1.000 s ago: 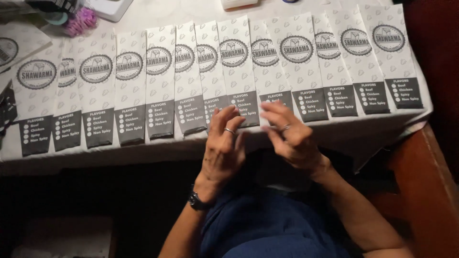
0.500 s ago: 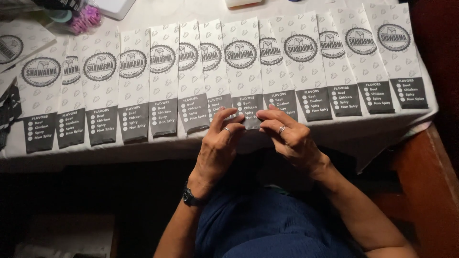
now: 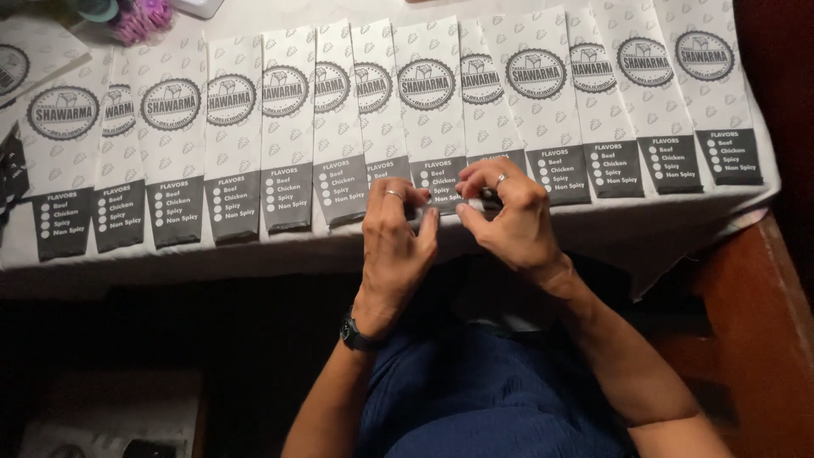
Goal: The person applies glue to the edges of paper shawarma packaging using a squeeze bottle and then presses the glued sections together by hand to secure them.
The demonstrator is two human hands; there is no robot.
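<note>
Lying lengthwise, paper sleeve [image 3: 432, 110] away from hands [image 3: 398, 233]

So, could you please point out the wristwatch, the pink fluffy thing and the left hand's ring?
wristwatch [image 3: 354, 332], head view, dark strap.
pink fluffy thing [image 3: 142, 17], head view, its middle.
ring [image 3: 394, 194], head view, band on left finger.

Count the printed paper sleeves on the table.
13 paper sleeves overlap in one row across the table, left edge to right. The left hand and right hand cover the middle ones' lower ends. Another, cut off, lies far left.
</note>
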